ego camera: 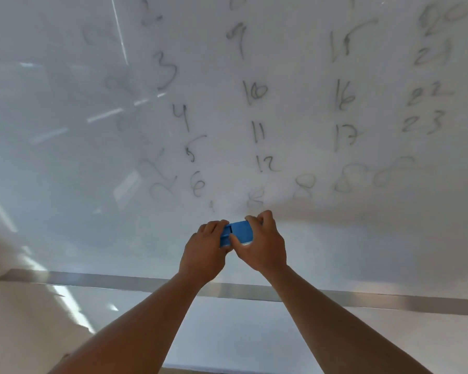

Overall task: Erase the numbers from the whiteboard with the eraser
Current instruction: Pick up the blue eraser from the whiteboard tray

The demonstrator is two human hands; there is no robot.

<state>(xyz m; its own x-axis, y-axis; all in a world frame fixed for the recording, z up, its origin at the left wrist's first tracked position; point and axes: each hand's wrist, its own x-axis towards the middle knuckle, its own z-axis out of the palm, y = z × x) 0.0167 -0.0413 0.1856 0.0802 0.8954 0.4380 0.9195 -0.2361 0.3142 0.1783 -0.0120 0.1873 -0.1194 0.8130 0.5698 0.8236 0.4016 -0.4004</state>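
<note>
Both hands, left (204,249) and right (262,245), gripped the eraser (238,232) against the whiteboard (65,157) below numbers (257,132) reading 3 to 23.

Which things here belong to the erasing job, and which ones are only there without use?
Belonging to the job:
- blue eraser, gripped by the left hand and the right hand together
- whiteboard
- handwritten numbers, still on the board

Only there:
- metal strip along the bottom of the board
- light reflections on the board's left part
</note>
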